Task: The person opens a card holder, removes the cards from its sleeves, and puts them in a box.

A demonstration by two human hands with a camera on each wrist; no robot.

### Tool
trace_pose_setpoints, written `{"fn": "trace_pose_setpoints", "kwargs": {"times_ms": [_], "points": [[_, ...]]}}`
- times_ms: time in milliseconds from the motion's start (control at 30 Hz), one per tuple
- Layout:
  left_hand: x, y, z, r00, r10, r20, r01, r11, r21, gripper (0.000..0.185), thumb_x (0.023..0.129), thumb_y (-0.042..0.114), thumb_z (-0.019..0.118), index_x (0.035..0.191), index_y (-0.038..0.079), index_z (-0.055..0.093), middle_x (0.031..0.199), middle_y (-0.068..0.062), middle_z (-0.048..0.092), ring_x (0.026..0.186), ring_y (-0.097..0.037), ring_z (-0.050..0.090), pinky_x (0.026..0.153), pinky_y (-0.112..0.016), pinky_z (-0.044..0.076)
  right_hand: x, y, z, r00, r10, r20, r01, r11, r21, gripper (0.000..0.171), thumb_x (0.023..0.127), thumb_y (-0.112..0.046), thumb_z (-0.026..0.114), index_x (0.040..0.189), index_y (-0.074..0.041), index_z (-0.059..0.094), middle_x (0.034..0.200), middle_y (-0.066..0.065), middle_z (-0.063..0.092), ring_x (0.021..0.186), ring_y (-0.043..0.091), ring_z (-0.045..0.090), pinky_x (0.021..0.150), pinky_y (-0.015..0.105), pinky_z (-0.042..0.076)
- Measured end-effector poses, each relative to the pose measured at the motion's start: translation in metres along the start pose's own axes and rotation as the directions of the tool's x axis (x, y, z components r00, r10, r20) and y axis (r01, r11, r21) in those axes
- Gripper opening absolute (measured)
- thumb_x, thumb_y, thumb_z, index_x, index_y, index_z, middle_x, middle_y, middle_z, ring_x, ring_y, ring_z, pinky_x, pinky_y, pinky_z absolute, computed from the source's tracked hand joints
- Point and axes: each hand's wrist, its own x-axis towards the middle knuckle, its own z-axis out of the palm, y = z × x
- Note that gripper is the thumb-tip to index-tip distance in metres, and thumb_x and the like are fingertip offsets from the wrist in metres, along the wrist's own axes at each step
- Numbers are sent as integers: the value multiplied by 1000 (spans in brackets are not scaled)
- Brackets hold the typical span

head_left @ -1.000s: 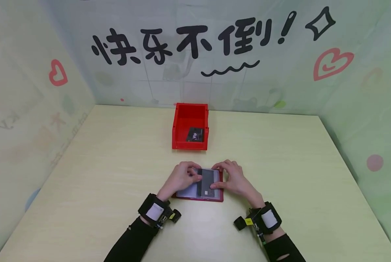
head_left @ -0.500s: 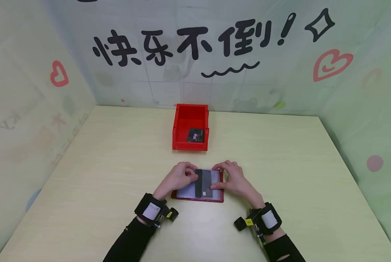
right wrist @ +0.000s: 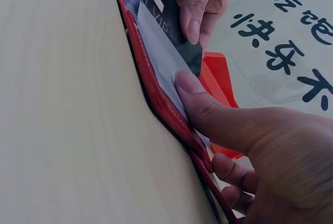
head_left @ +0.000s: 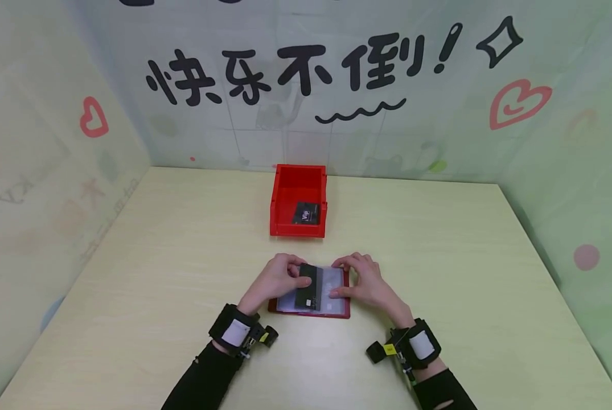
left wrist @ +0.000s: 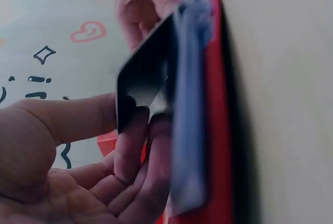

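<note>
An open red card holder [head_left: 346, 308] with clear plastic sleeves [head_left: 331, 282] lies on the table between both hands. My left hand [head_left: 279, 279] pinches a black card [head_left: 308, 291] between thumb and fingers. That card is partly out of its sleeve toward the left, and light VIP lettering shows on it in the right wrist view. My right hand [head_left: 369, 285] grips the holder's right side. Its thumb [right wrist: 200, 96] presses on the clear sleeve while the other fingers are at the far edge. In the left wrist view the card [left wrist: 148, 62] stands tilted away from the sleeves.
Behind the holder stands a red bin [head_left: 298, 230] with a black Vip card [head_left: 307, 213] lying inside near its front. The pale wooden table [head_left: 183, 239] meets printed wall panels at the back and both sides.
My left hand has moved slightly left, drawing the black card leftward out of the sleeve. The right hand keeps its place on the holder.
</note>
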Motion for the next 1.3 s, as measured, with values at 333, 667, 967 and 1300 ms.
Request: {"fn": "trace_pose_setpoints", "kwargs": {"times_ms": [333, 667, 967, 1300], "points": [[-3, 0, -25, 996, -83, 23, 84, 995, -45, 36, 94, 10, 70, 124, -8, 61, 101, -20, 73, 78, -19, 66, 70, -31, 60, -1, 1, 0, 1000, -4, 4, 4, 1000, 6, 55, 73, -35, 90, 119, -15, 67, 100, 3, 57, 104, 23, 45, 89, 39, 32], [12, 20, -43, 992, 21, -125, -25, 999, -33, 40, 96, 16, 68, 130, -4, 59, 118, -24, 71, 94, -32, 71, 80, -37, 61, -1, 1, 0, 1000, -7, 1, 7, 1000, 5, 55, 73, -35, 89, 118, -14, 67, 99, 2, 56, 104, 23, 45, 88, 39, 31], [45, 37, -50, 964, 103, -246, -113, 993, -30, 41, 98, 15, 66, 133, -4, 59, 129, -25, 66, 108, -36, 68, 94, -42, 58, -1, 0, 0, 1000, -5, 4, 5, 1000, -12, 55, 73, -35, 90, 119, -14, 67, 101, 3, 56, 104, 24, 44, 88, 39, 30], [82, 50, -48, 954, 74, -291, -88, 995, -36, 48, 102, 10, 54, 148, -3, 45, 143, -26, 55, 129, -38, 56, 111, -48, 46, -1, 0, -1, 1000, -5, 3, 5, 1000, -7, 55, 73, -35, 90, 119, -14, 67, 100, 3, 56, 104, 23, 45, 87, 38, 31]]}}
